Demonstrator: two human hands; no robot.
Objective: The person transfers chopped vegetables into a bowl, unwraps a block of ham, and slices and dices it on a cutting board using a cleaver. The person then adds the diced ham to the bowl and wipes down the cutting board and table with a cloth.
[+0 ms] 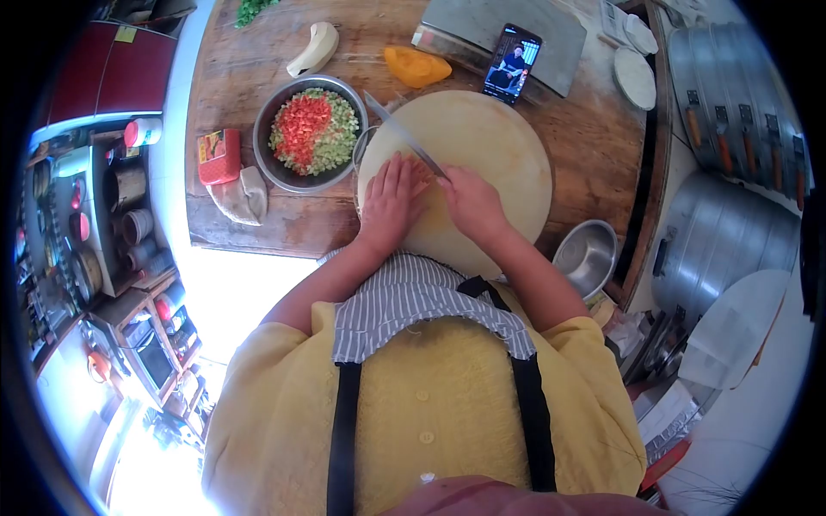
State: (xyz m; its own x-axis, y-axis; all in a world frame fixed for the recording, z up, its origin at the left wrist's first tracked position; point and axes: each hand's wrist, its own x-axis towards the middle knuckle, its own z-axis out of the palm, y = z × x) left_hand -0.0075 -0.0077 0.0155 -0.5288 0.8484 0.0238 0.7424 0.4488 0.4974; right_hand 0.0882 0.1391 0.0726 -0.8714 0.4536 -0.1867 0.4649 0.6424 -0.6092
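My right hand [473, 206] grips a knife [404, 138], its long blade slanting up and to the left over the round cutting board [508, 142]. My left hand [389, 205] lies on the board's left part with its fingers stretched out. Beside its fingertips, near the blade, is a small pale-orange patch; what it is I cannot make out. Left of the board stands a metal bowl [261, 138] of diced red pieces [303, 123] and diced pale-green pieces [340, 138].
Above the bowl lies a pale curved piece of food [314, 50]; an orange chunk [416, 66] sits behind the board. A phone [513, 62] leans by a grey metal slab [533, 30]. A red package [219, 156] is at left, an empty metal bowl [587, 256] at right.
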